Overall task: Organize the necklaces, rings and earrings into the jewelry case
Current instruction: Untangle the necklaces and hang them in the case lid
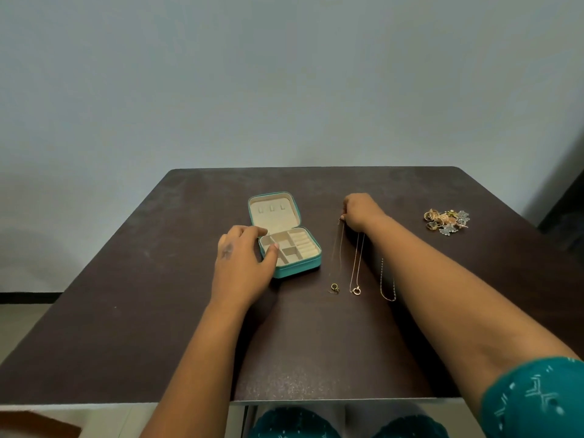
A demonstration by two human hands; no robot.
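Note:
A teal jewelry case [311, 266] lies open on the dark table [158, 311], its cream lid tilted back and its compartments bare. My left hand [240, 257] rests against the case's left side, thumb on the rim. My right hand [360, 211] pinches the top end of the leftmost necklace [337, 263], a thin chain ending in a ring pendant. A second necklace [356, 273] with a round pendant and a third plain chain [387, 286] lie to its right; my forearm covers their upper ends.
A heap of rings and earrings [447, 220] sits at the far right of the table. A plain wall stands behind the table's far edge. The table's near edge crosses above my knees.

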